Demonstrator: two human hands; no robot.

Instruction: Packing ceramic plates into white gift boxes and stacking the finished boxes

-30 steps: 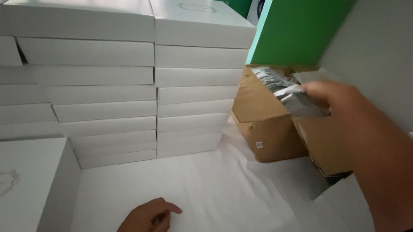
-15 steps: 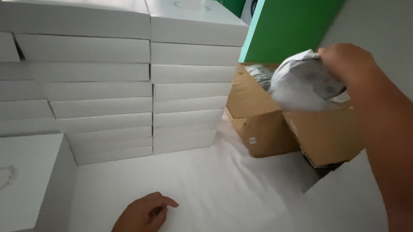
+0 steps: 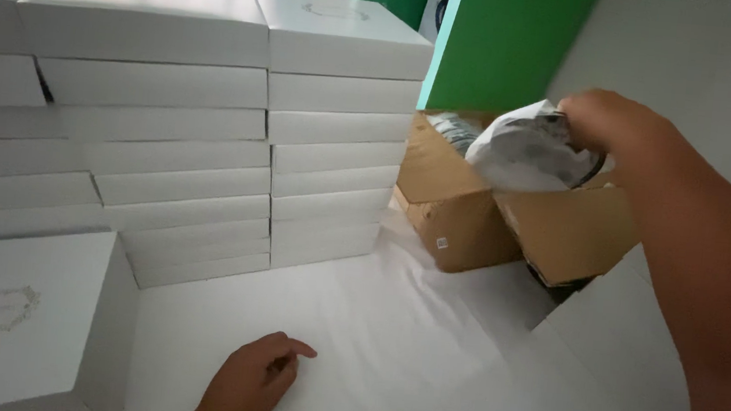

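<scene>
Over the open cardboard box (image 3: 470, 215) at the worktop's far right edge, the right hand (image 3: 606, 121) grips a white plastic-wrapped packet (image 3: 525, 149) from above, fingers closed on its top. The packet hangs below and left of that hand, partly above the box mouth. Near the front edge, the left hand (image 3: 253, 381) rests loosely curled on the white worktop (image 3: 389, 340), holding nothing, well apart from the packet, beside stacked white flat boxes (image 3: 213, 130).

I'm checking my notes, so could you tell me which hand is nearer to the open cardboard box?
Right. The right hand holds a white plastic bag just above the cardboard box; the left hand rests on the white table, well short of it.
</scene>
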